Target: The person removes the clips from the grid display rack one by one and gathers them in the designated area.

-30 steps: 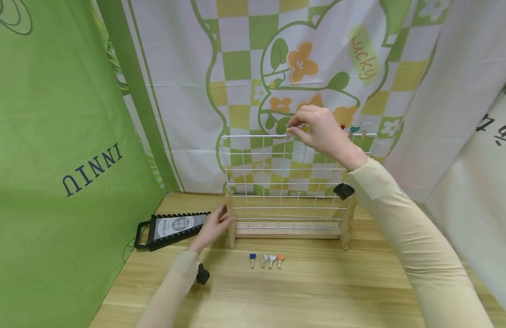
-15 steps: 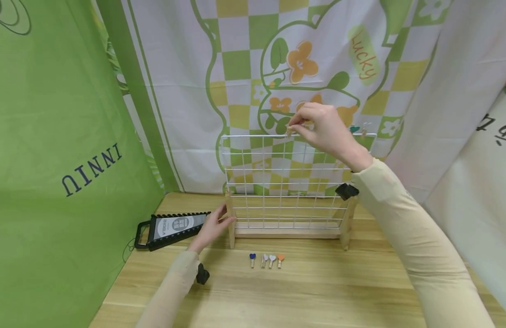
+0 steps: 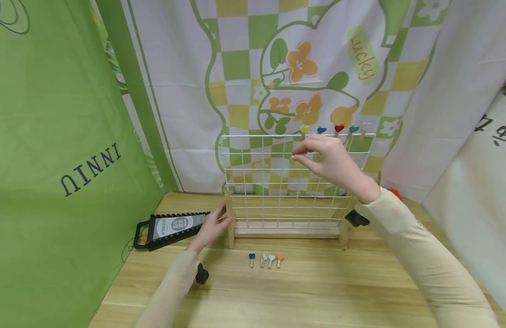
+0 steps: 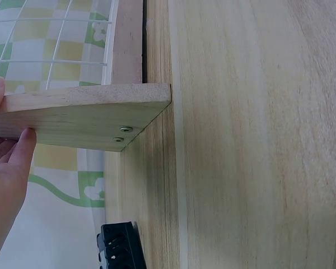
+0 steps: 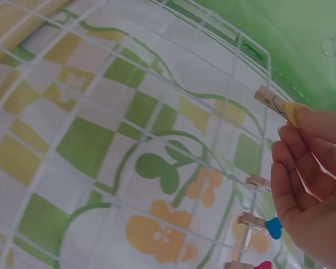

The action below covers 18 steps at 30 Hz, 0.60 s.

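The right hand (image 3: 328,159) pinches a yellow-hearted clothespin (image 5: 273,103) in front of the wire grid (image 3: 281,183); so slight a hold could let it slip, and a push could tip the grid if the left hand (image 3: 212,228), holding the left wooden upright (image 3: 231,234), let go. Unlike half a second ago, the right hand is lower, uncovering heart clothespins (image 3: 339,128) on the grid's top wire (image 3: 253,136).
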Each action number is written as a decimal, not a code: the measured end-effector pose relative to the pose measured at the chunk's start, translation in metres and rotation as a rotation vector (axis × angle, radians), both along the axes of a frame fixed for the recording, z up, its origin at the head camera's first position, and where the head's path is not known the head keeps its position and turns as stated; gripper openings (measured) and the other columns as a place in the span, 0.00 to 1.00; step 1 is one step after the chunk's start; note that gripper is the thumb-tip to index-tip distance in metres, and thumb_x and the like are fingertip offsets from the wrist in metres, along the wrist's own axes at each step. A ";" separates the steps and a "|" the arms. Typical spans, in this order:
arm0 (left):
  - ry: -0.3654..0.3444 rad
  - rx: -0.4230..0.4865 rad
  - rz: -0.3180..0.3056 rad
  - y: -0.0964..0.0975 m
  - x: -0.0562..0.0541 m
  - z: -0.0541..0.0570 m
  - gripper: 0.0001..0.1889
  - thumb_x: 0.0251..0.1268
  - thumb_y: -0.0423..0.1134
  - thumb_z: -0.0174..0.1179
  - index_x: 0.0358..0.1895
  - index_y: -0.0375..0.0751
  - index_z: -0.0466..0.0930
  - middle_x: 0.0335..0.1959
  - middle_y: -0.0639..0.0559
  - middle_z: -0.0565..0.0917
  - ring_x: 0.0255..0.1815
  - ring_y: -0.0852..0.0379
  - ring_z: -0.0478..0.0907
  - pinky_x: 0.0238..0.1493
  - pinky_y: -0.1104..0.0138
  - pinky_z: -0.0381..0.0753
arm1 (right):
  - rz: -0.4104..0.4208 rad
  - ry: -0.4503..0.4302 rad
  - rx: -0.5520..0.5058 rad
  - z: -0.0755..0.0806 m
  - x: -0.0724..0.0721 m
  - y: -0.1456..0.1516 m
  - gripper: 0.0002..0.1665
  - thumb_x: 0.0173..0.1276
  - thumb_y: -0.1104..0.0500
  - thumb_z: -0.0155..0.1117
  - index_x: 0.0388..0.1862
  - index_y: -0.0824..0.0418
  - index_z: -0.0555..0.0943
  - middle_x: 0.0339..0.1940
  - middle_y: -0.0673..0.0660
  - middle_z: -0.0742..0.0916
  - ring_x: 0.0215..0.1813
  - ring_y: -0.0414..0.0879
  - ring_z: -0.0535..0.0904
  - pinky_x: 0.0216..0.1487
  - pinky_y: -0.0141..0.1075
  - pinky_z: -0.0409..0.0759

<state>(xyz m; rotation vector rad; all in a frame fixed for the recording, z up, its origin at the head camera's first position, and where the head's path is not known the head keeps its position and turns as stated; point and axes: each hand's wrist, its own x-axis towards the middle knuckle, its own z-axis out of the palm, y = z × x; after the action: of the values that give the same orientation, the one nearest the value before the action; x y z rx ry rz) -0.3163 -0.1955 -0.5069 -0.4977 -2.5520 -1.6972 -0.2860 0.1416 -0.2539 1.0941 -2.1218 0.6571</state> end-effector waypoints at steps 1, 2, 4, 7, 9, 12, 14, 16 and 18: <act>-0.003 -0.003 0.003 0.000 0.000 0.000 0.38 0.70 0.40 0.61 0.77 0.32 0.54 0.74 0.32 0.66 0.76 0.37 0.63 0.74 0.50 0.70 | 0.007 0.001 0.005 -0.005 0.000 0.001 0.05 0.58 0.68 0.74 0.33 0.64 0.87 0.33 0.56 0.89 0.36 0.47 0.85 0.38 0.38 0.86; -0.002 -0.008 0.005 -0.001 0.000 0.000 0.38 0.70 0.40 0.61 0.77 0.30 0.53 0.74 0.31 0.65 0.76 0.37 0.62 0.73 0.50 0.71 | 0.017 0.002 0.009 -0.010 0.001 0.002 0.05 0.58 0.69 0.74 0.33 0.64 0.87 0.32 0.56 0.89 0.36 0.47 0.85 0.37 0.39 0.87; -0.010 -0.010 0.010 -0.001 0.000 0.001 0.38 0.70 0.39 0.61 0.77 0.30 0.53 0.75 0.31 0.64 0.76 0.37 0.62 0.74 0.50 0.70 | 0.031 0.005 0.016 -0.022 0.001 0.005 0.06 0.56 0.70 0.74 0.33 0.64 0.87 0.32 0.56 0.89 0.35 0.47 0.86 0.35 0.40 0.87; -0.021 -0.004 0.013 0.000 0.001 0.001 0.39 0.70 0.39 0.61 0.77 0.30 0.52 0.75 0.31 0.62 0.77 0.37 0.61 0.75 0.50 0.70 | 0.052 -0.009 0.024 -0.041 0.002 0.008 0.07 0.55 0.71 0.75 0.33 0.64 0.87 0.31 0.56 0.89 0.34 0.46 0.86 0.33 0.40 0.88; -0.028 0.001 0.007 0.001 0.001 0.001 0.38 0.71 0.38 0.60 0.77 0.30 0.51 0.76 0.31 0.62 0.77 0.37 0.60 0.75 0.50 0.68 | 0.054 -0.033 0.035 -0.054 0.005 0.010 0.08 0.55 0.72 0.74 0.33 0.63 0.87 0.31 0.55 0.89 0.33 0.45 0.85 0.32 0.37 0.87; -0.029 0.000 0.000 0.001 0.000 0.001 0.38 0.72 0.37 0.59 0.77 0.29 0.50 0.76 0.30 0.61 0.77 0.36 0.59 0.76 0.48 0.67 | 0.053 -0.095 0.050 -0.073 0.009 0.011 0.07 0.56 0.71 0.74 0.33 0.62 0.87 0.31 0.54 0.89 0.32 0.43 0.84 0.32 0.34 0.87; -0.026 -0.002 -0.001 0.001 0.001 0.001 0.38 0.72 0.38 0.60 0.77 0.28 0.50 0.75 0.30 0.61 0.77 0.36 0.60 0.75 0.49 0.68 | 0.047 -0.150 0.063 -0.086 0.011 0.012 0.06 0.57 0.70 0.73 0.34 0.62 0.87 0.31 0.53 0.89 0.32 0.41 0.83 0.31 0.31 0.87; -0.016 -0.006 -0.001 0.001 0.001 0.001 0.38 0.71 0.38 0.60 0.77 0.29 0.51 0.75 0.31 0.62 0.77 0.36 0.61 0.75 0.49 0.69 | 0.043 -0.202 0.073 -0.098 0.013 0.012 0.05 0.59 0.69 0.73 0.34 0.62 0.86 0.31 0.53 0.88 0.31 0.40 0.83 0.32 0.29 0.87; -0.007 -0.003 -0.002 0.000 0.001 0.001 0.38 0.71 0.39 0.61 0.77 0.29 0.52 0.75 0.31 0.63 0.76 0.37 0.62 0.74 0.50 0.70 | 0.039 -0.245 0.081 -0.111 0.014 0.013 0.05 0.59 0.68 0.73 0.34 0.63 0.86 0.31 0.53 0.88 0.31 0.40 0.83 0.32 0.27 0.87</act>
<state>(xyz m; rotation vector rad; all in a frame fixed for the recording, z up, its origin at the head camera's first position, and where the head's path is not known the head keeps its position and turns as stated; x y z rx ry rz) -0.3150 -0.1952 -0.5059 -0.4961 -2.5601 -1.6994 -0.2717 0.1545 -0.3646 1.1514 -2.3579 0.7630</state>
